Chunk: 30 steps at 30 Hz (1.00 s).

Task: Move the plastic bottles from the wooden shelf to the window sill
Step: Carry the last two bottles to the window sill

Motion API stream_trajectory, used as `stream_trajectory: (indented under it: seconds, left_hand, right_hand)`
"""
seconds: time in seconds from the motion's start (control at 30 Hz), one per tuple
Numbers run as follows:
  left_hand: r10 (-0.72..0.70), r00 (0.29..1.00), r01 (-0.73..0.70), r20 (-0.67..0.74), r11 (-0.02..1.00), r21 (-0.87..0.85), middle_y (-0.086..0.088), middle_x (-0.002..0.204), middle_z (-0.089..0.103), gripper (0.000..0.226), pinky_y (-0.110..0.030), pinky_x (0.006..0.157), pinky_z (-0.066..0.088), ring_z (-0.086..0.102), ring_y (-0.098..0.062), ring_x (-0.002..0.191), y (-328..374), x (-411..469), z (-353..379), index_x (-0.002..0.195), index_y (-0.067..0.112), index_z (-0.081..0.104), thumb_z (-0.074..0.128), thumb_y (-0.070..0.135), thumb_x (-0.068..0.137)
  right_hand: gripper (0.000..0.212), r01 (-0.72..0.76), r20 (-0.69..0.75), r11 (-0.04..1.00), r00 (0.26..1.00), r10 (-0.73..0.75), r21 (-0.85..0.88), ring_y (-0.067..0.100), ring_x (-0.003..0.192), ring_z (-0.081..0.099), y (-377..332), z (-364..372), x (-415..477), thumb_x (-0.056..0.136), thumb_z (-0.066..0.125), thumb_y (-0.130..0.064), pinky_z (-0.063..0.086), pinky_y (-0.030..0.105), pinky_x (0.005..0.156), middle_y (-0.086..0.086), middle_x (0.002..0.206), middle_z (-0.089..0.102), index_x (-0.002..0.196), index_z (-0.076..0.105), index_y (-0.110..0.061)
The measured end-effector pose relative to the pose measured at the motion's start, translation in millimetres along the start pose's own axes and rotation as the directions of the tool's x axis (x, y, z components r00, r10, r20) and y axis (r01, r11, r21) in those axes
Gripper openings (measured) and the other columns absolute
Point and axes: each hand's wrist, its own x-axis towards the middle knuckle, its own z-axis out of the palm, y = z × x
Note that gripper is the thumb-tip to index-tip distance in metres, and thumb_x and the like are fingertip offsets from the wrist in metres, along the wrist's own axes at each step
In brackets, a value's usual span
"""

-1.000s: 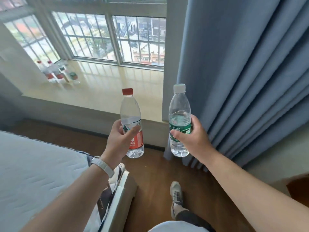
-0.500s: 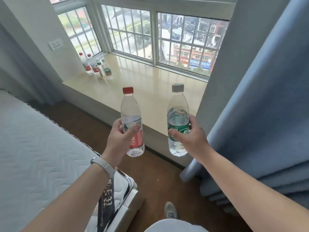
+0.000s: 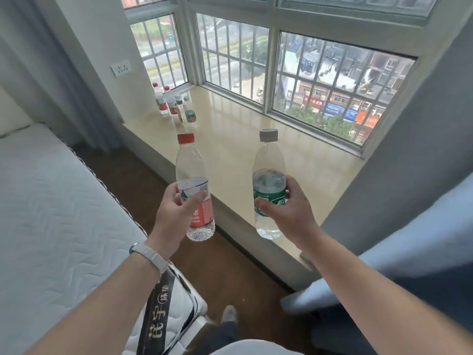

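Observation:
My left hand (image 3: 176,213) grips a clear plastic bottle with a red cap and red label (image 3: 193,172), held upright in front of the sill's near edge. My right hand (image 3: 289,213) grips a second clear bottle with a grey cap and green label (image 3: 268,162), also upright, over the sill's front edge. The beige window sill (image 3: 230,139) stretches ahead of both hands. Several small bottles (image 3: 171,103) stand grouped at its far left corner. The wooden shelf is out of view.
A white mattress (image 3: 51,213) lies at left, its corner close under my left forearm. A blue-grey curtain (image 3: 414,239) hangs at right beside the wall pillar. Barred windows (image 3: 320,85) back the sill. Brown wooden floor (image 3: 217,272) runs between bed and sill; my foot shows below.
The view has swung left and closer to the sill. Both hands still hold their bottles upright, now nearer the sill's front edge, and the curtain has slid off to the right.

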Motion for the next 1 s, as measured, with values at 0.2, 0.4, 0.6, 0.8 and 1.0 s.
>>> stream_trajectory:
  seconds: [0.2,0.4,0.6,0.8,1.0]
  left_hand:
    - [-0.014,0.995,0.010,-0.095,0.999,-0.039,-0.005,0.109,0.072,0.036,-0.036,0.078,0.057,0.073,-0.023,0.098,-9.6,56.0,-19.2,0.118,0.025,0.060,0.078,0.028,0.087]
    - [-0.017,0.989,0.009,-0.150,0.998,-0.059,0.002,0.102,0.073,0.036,-0.029,0.073,0.055,0.074,-0.013,0.091,-8.5,136.6,-36.6,0.117,0.025,0.060,0.078,0.028,0.087]
    - [-0.022,0.981,0.009,-0.194,0.998,-0.065,0.004,0.106,0.072,0.037,-0.027,0.074,0.054,0.073,-0.010,0.092,-4.3,210.9,-67.4,0.120,0.027,0.058,0.077,0.029,0.088]
    - [0.008,0.989,-0.015,-0.146,0.999,-0.048,0.004,0.112,0.070,0.045,-0.033,0.081,0.056,0.071,-0.014,0.101,6.4,263.5,-92.9,0.119,0.034,0.058,0.080,0.043,0.080]
    - [0.046,0.976,-0.047,-0.213,0.999,-0.001,0.004,0.111,0.071,0.046,-0.031,0.079,0.055,0.070,-0.014,0.101,14.3,287.8,-117.9,0.121,0.034,0.058,0.078,0.046,0.081]
  right_hand:
    - [0.046,-0.016,0.058,1.000,0.998,0.016,0.001,-0.004,0.078,0.064,-3.8,32.2,56.9,0.074,0.082,-0.013,0.053,0.020,0.069,-0.005,0.100,0.068,0.108,0.058,-0.031]
    - [0.042,-0.019,0.075,1.000,0.997,0.019,0.004,-0.006,0.076,0.061,-10.8,79.1,131.9,0.075,0.081,-0.008,0.046,0.009,0.060,0.000,0.100,0.067,0.105,0.059,-0.026]
    - [0.045,-0.006,0.097,1.000,0.995,0.008,-0.013,-0.003,0.079,0.062,-26.0,126.9,208.4,0.074,0.082,-0.009,0.051,0.016,0.066,-0.001,0.099,0.066,0.106,0.057,-0.031]
    - [0.045,0.033,0.102,0.998,0.994,-0.026,-0.060,-0.003,0.082,0.062,-32.3,163.9,260.5,0.074,0.082,-0.015,0.052,0.021,0.073,-0.007,0.099,0.068,0.108,0.058,-0.032]
    - [0.046,0.078,0.194,0.994,0.979,-0.062,-0.077,-0.005,0.084,0.062,-42.0,200.6,298.4,0.073,0.084,-0.015,0.052,0.023,0.076,-0.006,0.102,0.068,0.100,0.057,-0.039]
